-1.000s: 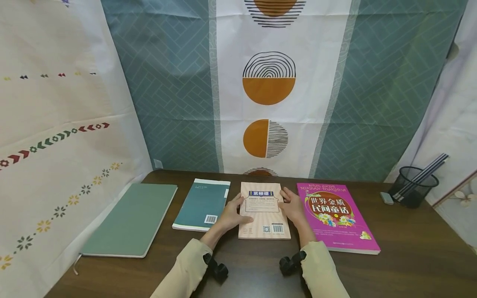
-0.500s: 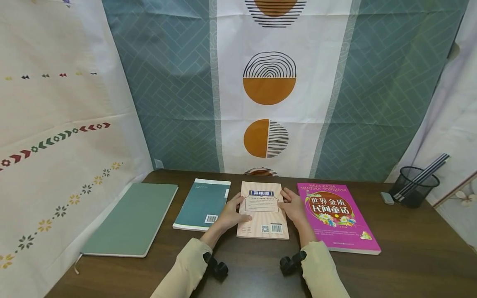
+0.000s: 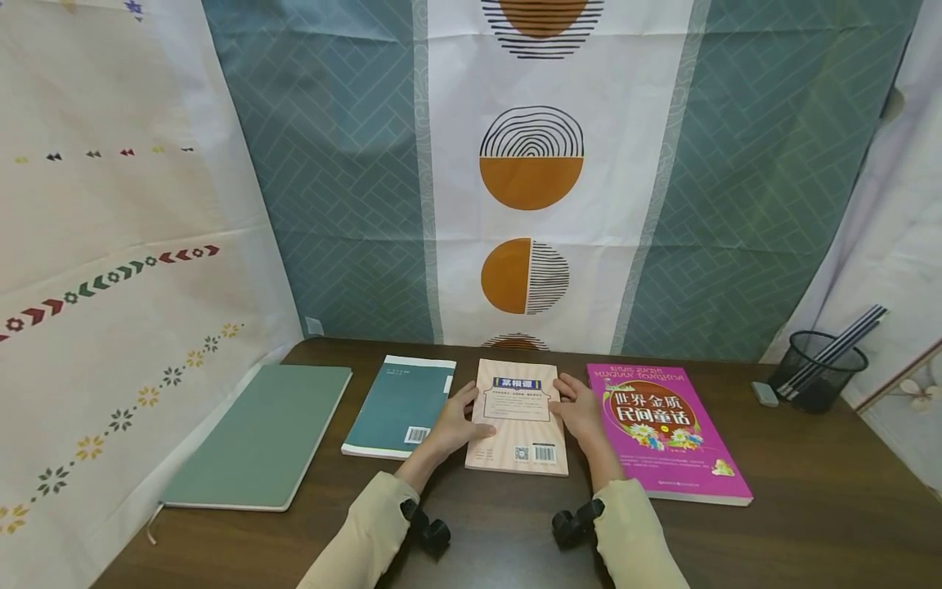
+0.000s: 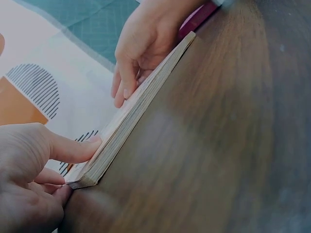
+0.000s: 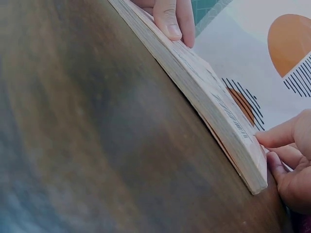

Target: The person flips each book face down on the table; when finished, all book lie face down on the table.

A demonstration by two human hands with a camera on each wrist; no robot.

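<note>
A peach-coloured paperback book lies back cover up on the table, with a barcode at its near end. My left hand holds its left edge, thumb over the cover. On the opposite edge, my right hand grips it with thumb and fingers. In the left wrist view, the left thumb presses the cover while the fingers sit at the book's side. The right wrist view shows the right hand pinching the corner side of the book, which is closed, its page edges facing me.
Left of the peach book lie a teal book and a large green notebook with a ribbon. To the right is a pink book. A black mesh pen cup with pencils and an eraser stand at the far right.
The peach book has turned slightly between my hands: its near end has swung a little left and its far end a little right. The hands stay nearly in place.
</note>
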